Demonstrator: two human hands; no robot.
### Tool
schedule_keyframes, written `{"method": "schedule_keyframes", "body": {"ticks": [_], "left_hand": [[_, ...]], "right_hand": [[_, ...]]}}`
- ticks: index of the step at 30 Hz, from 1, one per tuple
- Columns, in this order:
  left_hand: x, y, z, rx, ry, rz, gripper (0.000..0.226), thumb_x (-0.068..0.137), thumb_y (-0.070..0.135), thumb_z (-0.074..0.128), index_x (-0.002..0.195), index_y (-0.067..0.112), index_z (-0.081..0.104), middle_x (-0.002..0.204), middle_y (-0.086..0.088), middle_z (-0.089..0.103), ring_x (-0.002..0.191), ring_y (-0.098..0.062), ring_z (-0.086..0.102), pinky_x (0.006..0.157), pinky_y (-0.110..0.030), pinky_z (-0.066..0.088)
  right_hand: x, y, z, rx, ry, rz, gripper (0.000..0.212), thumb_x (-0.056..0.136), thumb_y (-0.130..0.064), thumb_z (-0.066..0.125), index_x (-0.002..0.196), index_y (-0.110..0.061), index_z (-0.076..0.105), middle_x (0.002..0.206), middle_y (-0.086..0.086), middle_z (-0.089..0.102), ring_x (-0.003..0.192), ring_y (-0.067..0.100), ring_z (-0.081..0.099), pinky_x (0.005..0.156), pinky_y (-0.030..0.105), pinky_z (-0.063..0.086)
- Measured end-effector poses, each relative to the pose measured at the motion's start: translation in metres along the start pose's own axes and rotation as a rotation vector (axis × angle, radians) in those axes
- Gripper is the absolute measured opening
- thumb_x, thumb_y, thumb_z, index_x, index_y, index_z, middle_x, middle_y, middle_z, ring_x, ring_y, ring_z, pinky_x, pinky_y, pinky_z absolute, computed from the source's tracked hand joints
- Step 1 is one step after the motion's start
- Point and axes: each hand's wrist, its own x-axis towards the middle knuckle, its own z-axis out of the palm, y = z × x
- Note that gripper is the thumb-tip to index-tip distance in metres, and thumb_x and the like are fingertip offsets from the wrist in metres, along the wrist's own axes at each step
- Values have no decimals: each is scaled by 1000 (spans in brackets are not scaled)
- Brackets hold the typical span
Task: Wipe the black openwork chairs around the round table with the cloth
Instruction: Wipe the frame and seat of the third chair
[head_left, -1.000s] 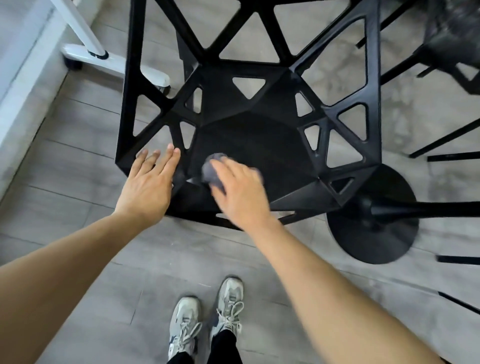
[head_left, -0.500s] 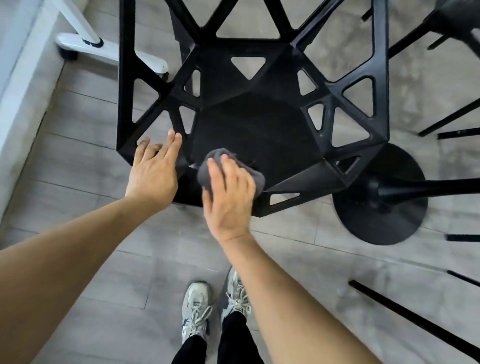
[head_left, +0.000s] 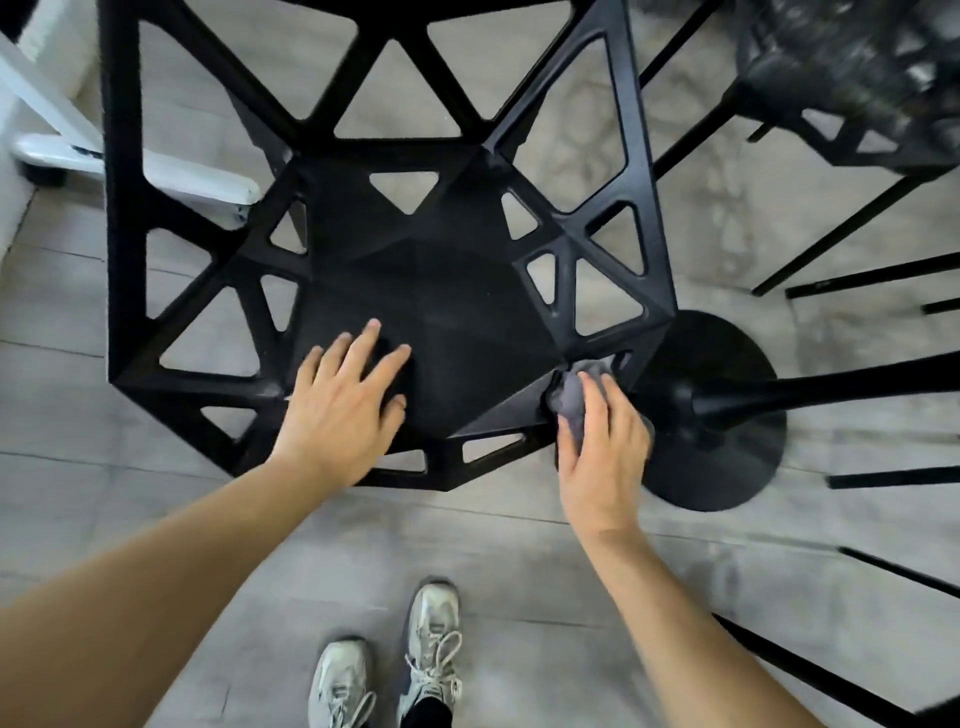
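Two hands work over one black openwork chair of moulded triangular struts (head_left: 447, 291), seen from above on the grey tiled floor (head_left: 156, 519). The left hand (head_left: 343, 410) lies flat with fingers spread on the near left part of the seat panel, holding nothing and apparently steadying the chair. The right hand (head_left: 602, 441) has its fingers curled over a bunched grey cloth (head_left: 574, 395), pressing it against the seat's near right corner, where the struts meet just beside the round black pedestal foot (head_left: 727, 452) of the desk.

The cloth looks soft, light and limp; judging by its crumpled shape, it will fold into whatever the fingers make of it, so a bunched grip from above, as here, suits it, with a free edge left to push into the triangular openings. The chair appears rigid and hard-edged, probably plastic or cast metal, and smooth enough for the cloth to slide. It may shift on the tiles under a sideways wipe, so a flat palm on the solid seat panel seems the sound place to brace it. The thin struts offer firm holds too, though their inner edges could snag the cloth.

A second black chair (head_left: 852, 93) stands blurred at upper right, well apart from the hands.
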Motion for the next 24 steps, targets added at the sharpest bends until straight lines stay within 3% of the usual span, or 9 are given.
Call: {"method": "schedule_keyframes", "body": {"ticks": [4, 7, 14, 19, 24], "left_hand": [[25, 32, 16, 74, -171, -38, 74, 93, 74, 19, 157, 45, -6, 168, -5, -7, 153, -39, -2, 115, -70, 2], [28, 35, 18, 144, -251, -37, 78, 86, 79, 2, 150, 45, -29, 164, -4, -27, 151, -39, -18, 114, -72, -4], [29, 38, 10, 103, -297, -53, 76, 82, 83, -9, 143, 48, -38, 161, 0, -36, 150, -36, -25, 115, -70, -9], [27, 35, 15, 76, -265, -50, 78, 76, 80, -13, 142, 48, -39, 159, 1, -39, 148, -35, -29, 114, -70, -13], [29, 33, 17, 35, -232, -62, 77, 83, 83, 0, 144, 51, -34, 161, 4, -33, 148, -31, -29, 115, -68, -14]], "right_hand": [[23, 4, -6, -101, -66, -199, 54, 95, -26, 64, 145, -11, 50, 145, 13, 50, 130, 32, 50, 107, 45, 42], [52, -14, 2, -139, -56, -282, 52, 93, -23, 65, 141, -9, 52, 141, 14, 52, 130, 31, 49, 111, 43, 38], [184, -71, 58, -184, -135, -439, 45, 83, -20, 74, 124, -8, 59, 123, 13, 61, 113, 31, 59, 102, 43, 43], [240, -88, 85, -178, -193, -502, 58, 90, -21, 68, 142, -8, 48, 145, 16, 48, 132, 34, 49, 111, 43, 37], [268, -108, 86, -153, -194, -451, 54, 88, -24, 71, 137, -12, 53, 139, 14, 53, 125, 33, 53, 104, 44, 43]]}}
